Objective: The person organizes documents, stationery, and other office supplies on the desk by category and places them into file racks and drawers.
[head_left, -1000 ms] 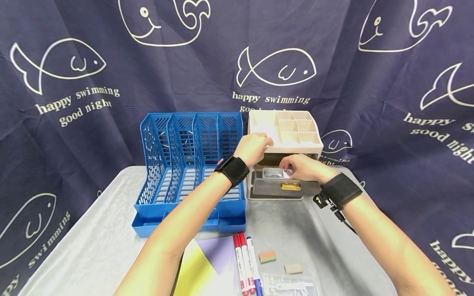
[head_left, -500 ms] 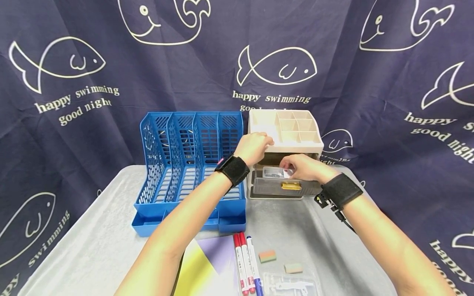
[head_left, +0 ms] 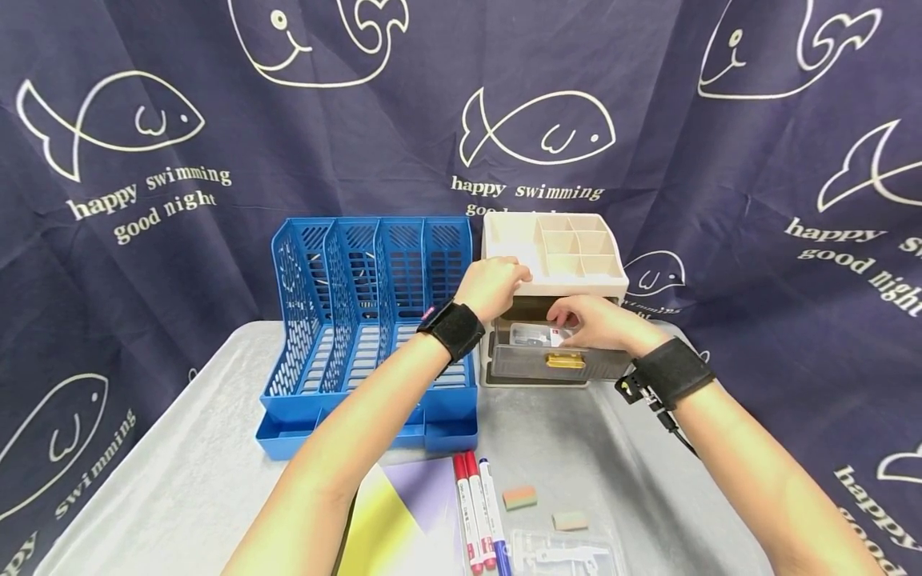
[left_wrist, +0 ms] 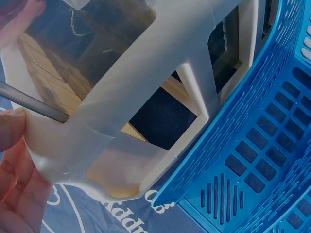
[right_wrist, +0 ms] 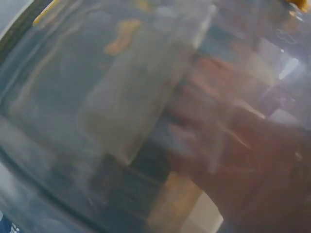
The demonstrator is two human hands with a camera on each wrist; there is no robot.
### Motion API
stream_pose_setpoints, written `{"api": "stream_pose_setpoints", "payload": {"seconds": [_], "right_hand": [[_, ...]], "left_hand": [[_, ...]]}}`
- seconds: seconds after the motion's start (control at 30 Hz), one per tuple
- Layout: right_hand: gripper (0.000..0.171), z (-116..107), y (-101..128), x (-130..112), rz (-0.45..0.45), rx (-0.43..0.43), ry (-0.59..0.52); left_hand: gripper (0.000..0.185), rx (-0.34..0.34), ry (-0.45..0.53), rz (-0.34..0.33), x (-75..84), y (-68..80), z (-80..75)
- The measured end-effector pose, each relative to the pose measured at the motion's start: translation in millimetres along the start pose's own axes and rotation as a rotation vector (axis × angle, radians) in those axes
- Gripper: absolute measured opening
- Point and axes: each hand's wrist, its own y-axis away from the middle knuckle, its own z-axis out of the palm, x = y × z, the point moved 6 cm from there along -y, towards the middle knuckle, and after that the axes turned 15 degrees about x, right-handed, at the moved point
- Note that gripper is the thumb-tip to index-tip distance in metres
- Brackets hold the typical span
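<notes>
The left hand rested on the front left corner of the beige organizer, fingers curled over its top edge and thumb underneath, gripping it. In the left wrist view that same beige frame filled the picture, with the thumb pressed against it.

The right hand reached into the open smoky drawer and pinched a small clear packet with a red spot on its label, just above the drawer floor. The right wrist view was a blur through tinted plastic; nothing there could be made out.

That packet looked light and thin, a stiff little plastic case, probably slick on its flat faces, so a pinch across its edges seemed the safest hold. The drawer looked like light, rigid plastic too, best taken by its gold handle; the organizer itself seemed light enough to slide, which the bracing hand would answer.

The organizer stood on the desk, touching the blue file rack on its left. Nearer lay three markers, two erasers, coloured paper and another clear packet.

Writing: the backdrop curtain read "happy swimming good night" beside fish and whale outlines. The label on the packet was too small to read.
</notes>
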Motion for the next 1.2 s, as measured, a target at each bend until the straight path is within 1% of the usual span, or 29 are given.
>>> {"api": "stream_pose_setpoints", "payload": {"seconds": [0.17,0.33,0.47,0.63,0.8,0.93,1.2], "right_hand": [[0.033,-9.8,0.4,-2.3,0.006,0.031,-0.076],[0.031,-23.7,2.0,-9.4,-0.015,0.071,-0.093],[0.033,-34.3,5.9,-16.6,-0.025,0.095,-0.090],[0.033,-41.8,10.5,-21.0,-0.031,0.113,-0.075],[0.031,-46.9,13.4,-28.7,-0.078,0.131,-0.060],[0.029,-50.9,18.2,-40.3,-0.124,0.146,-0.040],[0.030,-49.6,30.3,-67.6,-0.163,0.107,-0.033]], "left_hand": [[0.023,0.007,-0.008,0.005,-0.5,-0.4,0.4],[0.024,-0.001,-0.010,-0.003,-0.8,-0.6,0.1],[0.024,-0.007,-0.008,-0.007,-0.6,-0.9,-0.6],[0.024,-0.010,-0.006,-0.008,-1.0,-0.8,-0.3],[0.024,-0.016,-0.003,-0.013,-0.8,-0.1,0.2],[0.024,-0.018,-0.002,-0.012,0.1,-0.1,-0.5],[0.022,-0.004,0.004,0.003,1.0,0.0,-2.2]]}}
